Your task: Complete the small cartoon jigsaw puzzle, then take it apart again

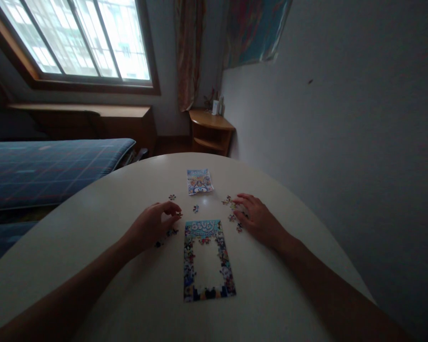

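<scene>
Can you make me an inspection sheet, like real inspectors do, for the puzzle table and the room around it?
Surface: pale table with a curved edge.
Puzzle things: a puzzle border with an open middle; loose pieces to its left and right, plus a single piece beyond its top edge.
Clutter: small printed sheet or packet beyond the single piece.
Hands: left hand appears to pinch a small piece; right hand has fingers spread over the right-hand pieces.
Cables: nothing seen.
Surroundings: bright window, curtain, corner shelf, plaid mattress, wall poster; dim room.
</scene>
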Demonstrator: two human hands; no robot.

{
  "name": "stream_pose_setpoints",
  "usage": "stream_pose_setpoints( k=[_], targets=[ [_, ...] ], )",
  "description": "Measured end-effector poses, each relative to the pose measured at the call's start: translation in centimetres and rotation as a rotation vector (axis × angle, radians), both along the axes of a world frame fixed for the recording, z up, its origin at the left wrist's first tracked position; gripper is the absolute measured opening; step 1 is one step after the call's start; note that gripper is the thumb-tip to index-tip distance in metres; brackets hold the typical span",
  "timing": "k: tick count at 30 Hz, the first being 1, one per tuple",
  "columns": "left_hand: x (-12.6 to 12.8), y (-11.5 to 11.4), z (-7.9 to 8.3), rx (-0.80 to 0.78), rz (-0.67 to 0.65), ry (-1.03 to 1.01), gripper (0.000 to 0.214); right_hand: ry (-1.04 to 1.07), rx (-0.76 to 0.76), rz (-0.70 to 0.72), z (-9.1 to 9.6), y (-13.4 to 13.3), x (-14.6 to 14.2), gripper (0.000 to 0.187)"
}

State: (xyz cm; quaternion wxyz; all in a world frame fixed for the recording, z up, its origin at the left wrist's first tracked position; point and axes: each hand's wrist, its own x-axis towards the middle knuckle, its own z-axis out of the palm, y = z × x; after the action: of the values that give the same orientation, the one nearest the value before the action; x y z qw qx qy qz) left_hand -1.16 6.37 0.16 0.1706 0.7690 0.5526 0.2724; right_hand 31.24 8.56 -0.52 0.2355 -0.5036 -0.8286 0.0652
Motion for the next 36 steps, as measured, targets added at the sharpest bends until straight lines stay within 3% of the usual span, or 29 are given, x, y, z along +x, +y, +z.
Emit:
stream_pose_setpoints(
  k=[7, 11, 15, 23, 36],
  targets=[
    [3.4, -2.8, 1.2, -0.02, -0.057, -0.167, 0.019, 0.109, 0.13, 0.153, 1.8, -2.8, -2.9, 0.015],
    [4.5, -3.9, 1.3, -0.041, -0.061, -0.261, 0.017, 0.129, 0.17, 0.273, 1.9, -5.2, -5.5, 0.015],
    [4.9, -4.3, 1.0, -0.09, -0.086, -0.344, 0.015, 0.189, 0.158, 0.288, 1.4, -6.1, -6.7, 0.016],
    [5.1, -4.7, 0.6, -0.133, -0.119, -0.373, 0.014, 0.209, 0.127, 0.282, 1.4, -6.1, -6.6, 0.009],
    [3.9, -4.5, -0.7, 0.247, -0.345, -0.065, 0.007, 0.173, -0.022, 0.284, 0.9, -5.9, -6.3, 0.012]
  ],
)
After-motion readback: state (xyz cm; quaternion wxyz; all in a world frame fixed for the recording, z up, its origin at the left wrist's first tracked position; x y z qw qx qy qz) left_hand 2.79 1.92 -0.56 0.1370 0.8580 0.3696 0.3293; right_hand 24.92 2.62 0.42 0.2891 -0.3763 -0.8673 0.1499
